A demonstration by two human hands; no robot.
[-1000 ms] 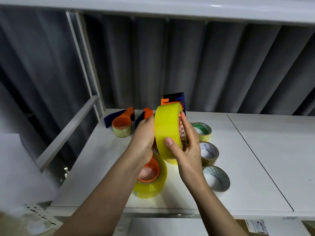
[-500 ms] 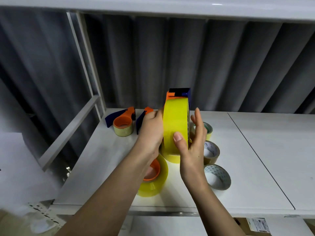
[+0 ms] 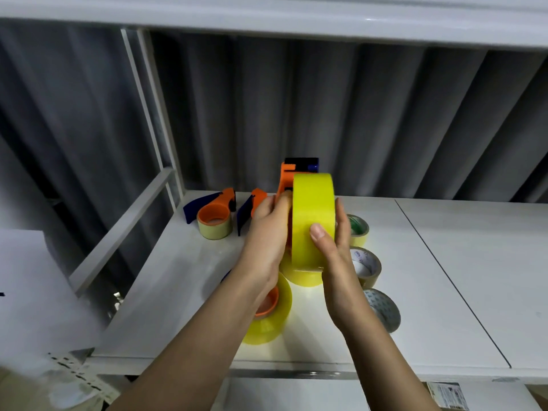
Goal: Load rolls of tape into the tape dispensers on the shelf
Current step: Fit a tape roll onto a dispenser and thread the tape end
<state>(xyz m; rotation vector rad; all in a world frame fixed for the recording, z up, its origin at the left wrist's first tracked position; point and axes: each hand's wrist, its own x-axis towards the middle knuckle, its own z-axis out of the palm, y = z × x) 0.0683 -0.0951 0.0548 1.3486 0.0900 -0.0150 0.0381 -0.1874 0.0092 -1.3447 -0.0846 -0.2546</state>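
Observation:
I hold a wide yellow tape roll [image 3: 312,209] upright and edge-on above the white shelf [image 3: 444,277]. My right hand [image 3: 338,262] grips it, thumb on the outer band and fingers along its right side. My left hand [image 3: 267,232] holds an orange and blue tape dispenser [image 3: 286,176] pressed against the roll's left side; most of the dispenser is hidden. How far the roll sits on the dispenser's hub cannot be seen.
A loaded dispenser [image 3: 215,218] and another dispenser [image 3: 252,203] lie at the back left. A yellow roll with an orange hub [image 3: 267,318] sits under my left wrist, another yellow roll [image 3: 302,277] below the held one. Three rolls [image 3: 366,265] line up on the right. An upper shelf [image 3: 296,13] hangs overhead.
The roll and dispenser rose a little and turned edge-on towards me. My right fingers straightened along the roll's right side, and the printed core face no longer shows.

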